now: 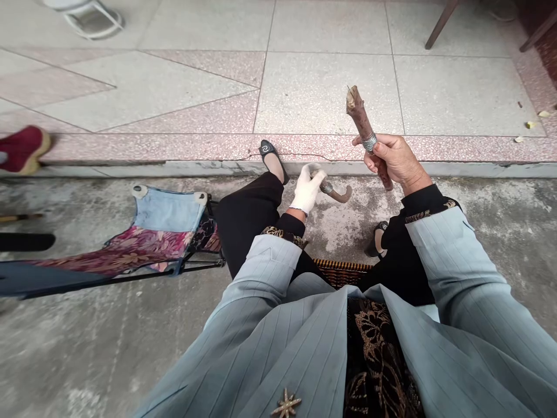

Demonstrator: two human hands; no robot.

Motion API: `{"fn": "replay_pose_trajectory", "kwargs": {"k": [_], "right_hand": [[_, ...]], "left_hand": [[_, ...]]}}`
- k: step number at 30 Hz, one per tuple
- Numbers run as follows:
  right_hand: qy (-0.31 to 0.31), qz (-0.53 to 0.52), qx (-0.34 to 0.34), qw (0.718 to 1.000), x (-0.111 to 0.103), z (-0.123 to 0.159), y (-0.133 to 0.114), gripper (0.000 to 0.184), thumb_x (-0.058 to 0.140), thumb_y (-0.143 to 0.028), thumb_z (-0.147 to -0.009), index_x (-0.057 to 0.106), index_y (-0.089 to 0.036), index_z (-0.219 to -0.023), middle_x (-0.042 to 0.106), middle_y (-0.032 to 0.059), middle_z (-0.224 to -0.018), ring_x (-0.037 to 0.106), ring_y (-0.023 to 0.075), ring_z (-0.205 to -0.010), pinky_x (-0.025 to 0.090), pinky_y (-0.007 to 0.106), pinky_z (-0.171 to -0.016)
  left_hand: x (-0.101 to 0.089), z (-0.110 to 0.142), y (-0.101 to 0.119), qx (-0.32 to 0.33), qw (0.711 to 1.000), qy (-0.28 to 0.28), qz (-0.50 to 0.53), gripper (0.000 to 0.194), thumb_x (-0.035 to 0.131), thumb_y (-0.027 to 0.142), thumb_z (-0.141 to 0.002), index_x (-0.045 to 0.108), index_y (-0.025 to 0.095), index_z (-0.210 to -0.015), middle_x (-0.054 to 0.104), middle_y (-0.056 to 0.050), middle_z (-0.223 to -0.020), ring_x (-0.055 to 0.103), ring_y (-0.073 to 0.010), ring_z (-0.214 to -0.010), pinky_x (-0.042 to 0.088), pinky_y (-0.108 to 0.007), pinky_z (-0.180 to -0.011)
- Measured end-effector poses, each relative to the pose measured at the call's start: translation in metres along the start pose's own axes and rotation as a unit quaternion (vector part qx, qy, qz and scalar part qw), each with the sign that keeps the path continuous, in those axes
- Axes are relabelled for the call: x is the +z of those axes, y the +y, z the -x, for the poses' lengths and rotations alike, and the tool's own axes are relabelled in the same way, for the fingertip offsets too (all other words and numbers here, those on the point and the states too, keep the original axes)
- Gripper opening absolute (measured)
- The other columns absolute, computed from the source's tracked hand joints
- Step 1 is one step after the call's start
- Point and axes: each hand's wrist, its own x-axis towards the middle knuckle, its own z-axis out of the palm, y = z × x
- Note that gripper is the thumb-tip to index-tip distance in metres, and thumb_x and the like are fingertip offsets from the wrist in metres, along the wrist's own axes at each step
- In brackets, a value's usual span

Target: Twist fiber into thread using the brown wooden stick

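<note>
My left hand (308, 187), in a white glove, is closed around a short tool with a brown hooked end (340, 194) and a greyish band near my fingers. The rest of that tool is hidden in my grip, so its exact kind cannot be told. My bare right hand (398, 158) grips a wooden stick (362, 119) just below its middle. Silvery wire (369, 141) is wound in several turns around the stick beside my thumb. The stick tilts up and left, and its top end looks rough and pale. The two hands are apart, above the ground between my knees.
A pink-edged tiled step (322, 93) runs across in front of my feet. To the left stands a folding chair (161, 232) with flowered fabric. A red shoe (24, 150) rests at the step's edge. Beneath me is a woven seat (342, 270). Furniture legs (440, 26) stand at upper right.
</note>
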Motion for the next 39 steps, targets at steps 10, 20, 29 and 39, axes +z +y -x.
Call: {"fn": "replay_pose_trajectory", "kwargs": {"k": [10, 20, 29, 39], "right_hand": [[0.083, -0.029, -0.080, 0.993, -0.008, -0.005, 0.005, 0.053, 0.066, -0.069, -0.076, 0.065, -0.020, -0.095, 0.066, 0.0056, -0.101, 0.050, 0.0062, -0.055, 0.039, 0.020, -0.041], [0.042, -0.046, -0.014, 0.998, 0.001, -0.001, 0.005, 0.056, 0.064, -0.071, -0.076, 0.063, -0.022, -0.104, 0.066, 0.0067, -0.106, 0.051, 0.0071, -0.058, 0.040, 0.021, -0.043], [0.079, -0.046, 0.010, 0.996, 0.012, -0.007, 0.012, 0.059, 0.061, -0.072, -0.078, 0.061, -0.022, -0.110, 0.068, 0.0080, -0.112, 0.049, 0.0068, -0.057, 0.040, 0.021, -0.045], [0.050, -0.017, 0.116, 0.992, 0.012, -0.006, 0.026, 0.038, 0.086, -0.037, -0.065, 0.056, -0.018, -0.079, 0.056, -0.0042, -0.064, 0.037, 0.0045, -0.045, 0.033, 0.019, -0.039]], "left_hand": [[-0.004, -0.009, 0.011, 0.045, 0.954, 0.060, 0.290, 0.029, 0.062, 0.050, -0.086, 0.058, 0.024, -0.098, 0.062, -0.002, -0.081, 0.067, -0.0161, -0.083, 0.054, -0.034, -0.088], [-0.011, -0.003, 0.029, 0.026, 0.958, 0.079, 0.276, 0.021, 0.055, 0.044, -0.090, 0.057, 0.023, -0.094, 0.057, 0.001, -0.071, 0.064, -0.0136, -0.081, 0.054, -0.033, -0.091], [-0.003, 0.014, 0.054, -0.019, 0.952, -0.026, 0.306, 0.029, 0.052, 0.045, -0.093, 0.060, 0.023, -0.110, 0.053, 0.002, -0.064, 0.068, -0.0177, -0.093, 0.054, -0.037, -0.094], [-0.006, 0.016, 0.060, -0.046, 0.942, -0.054, 0.327, 0.032, 0.049, 0.045, -0.096, 0.061, 0.022, -0.115, 0.049, 0.003, -0.059, 0.069, -0.0183, -0.082, 0.055, -0.040, -0.093]]}}
